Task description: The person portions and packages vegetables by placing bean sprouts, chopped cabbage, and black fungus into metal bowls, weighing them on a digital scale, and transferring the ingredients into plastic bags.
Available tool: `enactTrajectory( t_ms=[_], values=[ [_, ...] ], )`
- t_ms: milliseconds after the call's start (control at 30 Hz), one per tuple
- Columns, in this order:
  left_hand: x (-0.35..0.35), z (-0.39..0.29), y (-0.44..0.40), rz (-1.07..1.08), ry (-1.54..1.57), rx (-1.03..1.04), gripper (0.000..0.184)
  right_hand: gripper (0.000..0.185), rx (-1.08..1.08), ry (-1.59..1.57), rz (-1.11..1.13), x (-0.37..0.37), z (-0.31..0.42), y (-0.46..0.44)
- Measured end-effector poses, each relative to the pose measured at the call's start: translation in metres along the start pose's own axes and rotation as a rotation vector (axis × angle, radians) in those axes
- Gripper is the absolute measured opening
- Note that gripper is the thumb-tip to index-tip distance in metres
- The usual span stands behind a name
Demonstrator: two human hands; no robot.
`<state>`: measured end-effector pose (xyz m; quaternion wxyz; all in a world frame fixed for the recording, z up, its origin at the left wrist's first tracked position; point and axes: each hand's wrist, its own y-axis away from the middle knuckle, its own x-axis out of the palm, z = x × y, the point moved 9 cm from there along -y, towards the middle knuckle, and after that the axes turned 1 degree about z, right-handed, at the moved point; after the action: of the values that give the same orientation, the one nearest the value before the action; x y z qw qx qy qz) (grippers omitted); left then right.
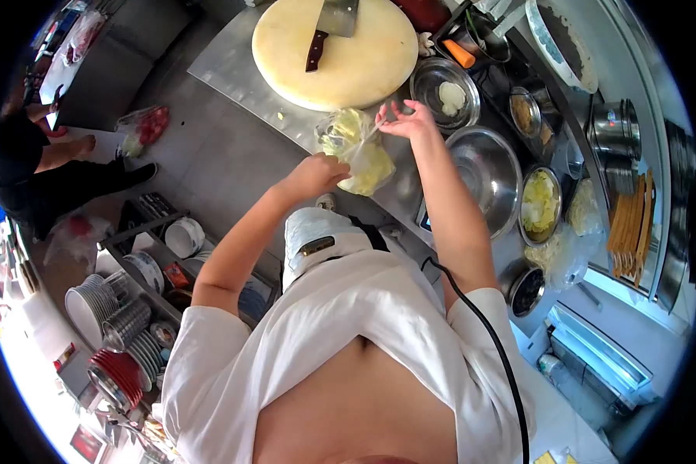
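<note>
A clear plastic bag filled with pale yellow-green leaves, which look like cabbage, hangs at the near edge of the steel counter. My left hand is closed at the bag's left side, its fingertips gripping the plastic. On the other side, my right hand pinches a stretched, twisted end of the bag between thumb and finger, with the other fingers raised. Just beyond the bag is a thick round chopping board, where a cleaver with a dark handle lies.
Right of my hands stand a large steel bowl, a smaller bowl with something white, and a bowl of chopped yellow leaves. Stacked plates fill a rack at lower left. Another person's leg is at far left, near a bag on the floor.
</note>
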<state>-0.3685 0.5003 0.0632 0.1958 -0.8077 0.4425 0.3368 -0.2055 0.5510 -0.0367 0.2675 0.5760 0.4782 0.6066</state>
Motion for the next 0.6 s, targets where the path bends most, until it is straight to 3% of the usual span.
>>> enactTrajectory(
  t_ms=[33, 133, 167, 267, 300, 367, 433, 500, 600],
  values=[
    [0.007, -0.004, 0.001, 0.125, -0.133, 0.020, 0.009, 0.022, -0.013, 0.025, 0.020, -0.002, 0.000, -0.005],
    [0.002, 0.014, 0.010, 0.080, 0.725, -0.051, 0.014, 0.020, -0.189, 0.305, 0.269, 0.018, 0.008, -0.004],
    [0.004, 0.029, 0.010, 0.009, 1.054, -0.192, 0.028, 0.028, -0.278, 0.502, 0.365, 0.027, 0.014, 0.004],
    [-0.019, 0.039, 0.000, -0.271, 1.385, -0.416, 0.038, 0.033, -0.196, 0.950, 0.555, 0.045, -0.021, 0.055],
    [-0.017, 0.043, -0.008, -0.288, 1.245, -0.423, 0.040, 0.045, -0.127, 1.124, 0.584, 0.041, -0.033, 0.061],
    [-0.020, 0.049, -0.030, -0.323, 0.951, -0.414, 0.043, 0.051, -0.173, 1.230, 0.497, 0.034, -0.042, 0.071],
    [-0.012, 0.036, -0.057, -0.324, 0.903, -0.245, 0.039, 0.065, -0.214, 1.257, 0.428, 0.037, -0.047, 0.080],
    [-0.004, 0.026, -0.072, -0.302, 0.820, -0.181, 0.027, 0.066, -0.301, 1.386, 0.366, 0.035, -0.044, 0.087],
    [-0.025, 0.010, -0.074, -0.274, 0.288, -0.139, 0.029, 0.068, -0.396, 1.551, 0.289, 0.035, -0.042, 0.097]
  ],
)
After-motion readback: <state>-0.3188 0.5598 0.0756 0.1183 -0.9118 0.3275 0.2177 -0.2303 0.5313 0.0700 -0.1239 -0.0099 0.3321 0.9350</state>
